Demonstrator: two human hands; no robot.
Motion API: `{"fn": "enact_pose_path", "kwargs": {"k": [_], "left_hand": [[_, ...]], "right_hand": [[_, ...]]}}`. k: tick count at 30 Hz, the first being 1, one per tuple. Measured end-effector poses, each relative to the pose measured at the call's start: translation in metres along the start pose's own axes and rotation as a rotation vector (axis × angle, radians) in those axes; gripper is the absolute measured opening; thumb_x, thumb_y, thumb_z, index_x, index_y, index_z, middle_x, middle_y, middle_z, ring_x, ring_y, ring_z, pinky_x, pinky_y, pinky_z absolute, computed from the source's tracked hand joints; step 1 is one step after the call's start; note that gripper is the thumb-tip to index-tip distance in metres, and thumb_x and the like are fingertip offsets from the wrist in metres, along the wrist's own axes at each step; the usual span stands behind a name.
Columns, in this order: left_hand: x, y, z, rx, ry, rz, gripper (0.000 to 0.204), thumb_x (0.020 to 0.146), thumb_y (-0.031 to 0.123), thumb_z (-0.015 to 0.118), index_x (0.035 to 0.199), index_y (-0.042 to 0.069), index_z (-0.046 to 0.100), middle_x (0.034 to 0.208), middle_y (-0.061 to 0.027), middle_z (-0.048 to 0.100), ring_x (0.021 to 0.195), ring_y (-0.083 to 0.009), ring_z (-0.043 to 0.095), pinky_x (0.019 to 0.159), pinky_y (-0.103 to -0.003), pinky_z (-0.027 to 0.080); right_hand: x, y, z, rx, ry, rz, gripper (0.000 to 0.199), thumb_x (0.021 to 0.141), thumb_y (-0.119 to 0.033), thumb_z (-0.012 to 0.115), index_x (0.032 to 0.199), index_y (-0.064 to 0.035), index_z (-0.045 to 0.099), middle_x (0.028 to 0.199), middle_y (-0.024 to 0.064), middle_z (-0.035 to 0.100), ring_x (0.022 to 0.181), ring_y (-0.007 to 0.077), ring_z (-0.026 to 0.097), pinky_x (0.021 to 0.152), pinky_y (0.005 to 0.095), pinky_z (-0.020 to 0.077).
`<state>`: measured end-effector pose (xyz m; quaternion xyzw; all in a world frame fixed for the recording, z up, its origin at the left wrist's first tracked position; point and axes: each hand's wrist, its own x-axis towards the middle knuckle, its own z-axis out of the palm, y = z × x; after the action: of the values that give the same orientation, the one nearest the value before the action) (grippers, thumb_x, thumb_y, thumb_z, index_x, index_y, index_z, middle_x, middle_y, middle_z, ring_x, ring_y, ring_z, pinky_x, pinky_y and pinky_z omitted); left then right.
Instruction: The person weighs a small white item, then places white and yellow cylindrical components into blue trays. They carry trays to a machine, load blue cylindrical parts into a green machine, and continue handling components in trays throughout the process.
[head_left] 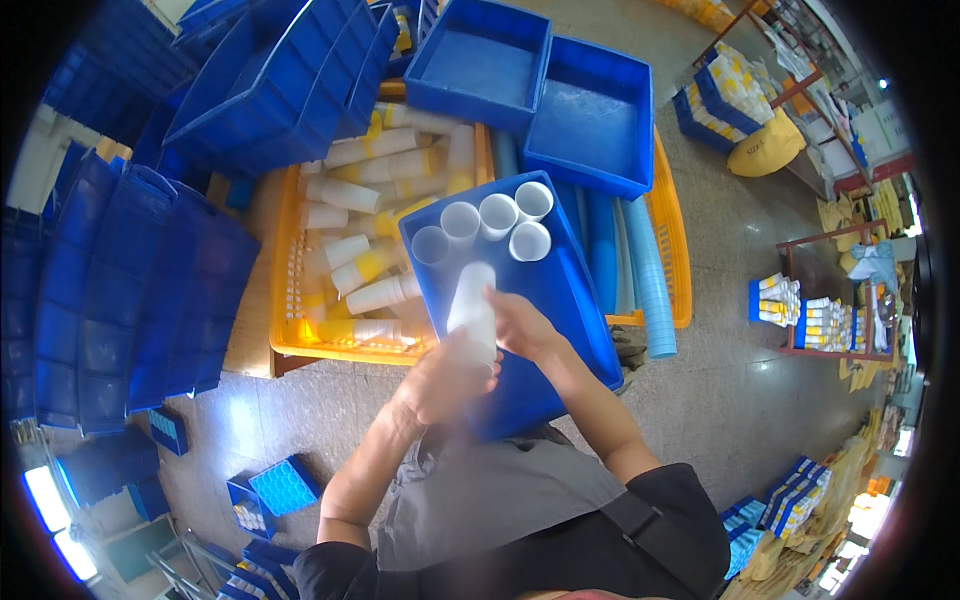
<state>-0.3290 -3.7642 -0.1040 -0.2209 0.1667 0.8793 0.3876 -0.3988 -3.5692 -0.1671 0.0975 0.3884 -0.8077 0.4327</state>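
My left hand (440, 382) is wrapped round the lower end of a white tube (472, 300), which is slightly smeared by motion. The fingers of my right hand (522, 325) curl against the tube's right side, with the fingertips partly hidden. Both hands are over a blue tray (565, 325) lying at a slant in front of me. Several white hollow tubes (498, 217) stand upright in the tray's far end, their open tops showing.
Left of the tray, an orange basket (285, 285) holds a jumble of white and yellow tubes. Two shallow blue trays (588, 120) lie beyond. Tall blue bins (290, 85) stand at the far left. Long light-blue tubes (650, 280) lie on the right.
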Motion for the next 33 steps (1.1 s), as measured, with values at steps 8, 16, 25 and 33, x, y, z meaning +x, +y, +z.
{"fn": "enact_pose_path", "kwargs": {"k": [8,16,25,33], "left_hand": [[-0.002,-0.001,-0.006,-0.100,0.055,0.075,0.062,0.098,0.036,0.067,0.144,0.004,0.040,0.130,-0.0212,0.054,0.114,-0.0321,0.057,0.094,-0.046,0.053],[0.039,-0.012,-0.035,-0.412,-0.050,0.272,0.058,0.097,0.040,0.066,0.138,0.004,0.044,0.130,-0.0168,0.053,0.121,-0.0306,0.052,0.107,-0.044,0.046],[0.051,0.037,-0.110,0.442,0.338,0.718,0.025,0.102,0.019,0.060,0.113,-0.003,0.064,0.105,-0.0134,0.071,0.095,-0.0283,0.068,0.092,-0.041,0.056],[0.144,0.203,-0.233,2.334,0.594,0.462,0.062,0.080,0.008,0.068,0.138,0.004,0.048,0.138,-0.0132,0.053,0.130,-0.0324,0.048,0.110,-0.043,0.040]], "right_hand": [[0.018,0.022,-0.023,-0.015,-0.089,0.034,0.067,0.095,-0.047,0.062,0.140,0.0010,0.049,0.128,0.0144,0.063,0.124,0.0277,0.057,0.107,0.0420,0.0428],[0.042,0.020,-0.041,0.468,0.214,-0.075,0.081,0.100,-0.053,0.056,0.147,0.0089,0.032,0.152,0.0246,0.039,0.144,0.0356,0.036,0.119,0.0480,0.0322],[-0.044,0.037,-0.003,-0.028,0.428,-0.208,0.062,0.102,-0.033,0.060,0.144,0.0065,0.038,0.142,0.0234,0.051,0.128,0.0321,0.055,0.105,0.0458,0.0479],[-0.073,0.076,0.013,-0.555,0.665,-0.302,0.050,0.099,-0.018,0.061,0.141,0.0031,0.044,0.132,0.0218,0.057,0.113,0.0265,0.062,0.100,0.0398,0.0505]]}}
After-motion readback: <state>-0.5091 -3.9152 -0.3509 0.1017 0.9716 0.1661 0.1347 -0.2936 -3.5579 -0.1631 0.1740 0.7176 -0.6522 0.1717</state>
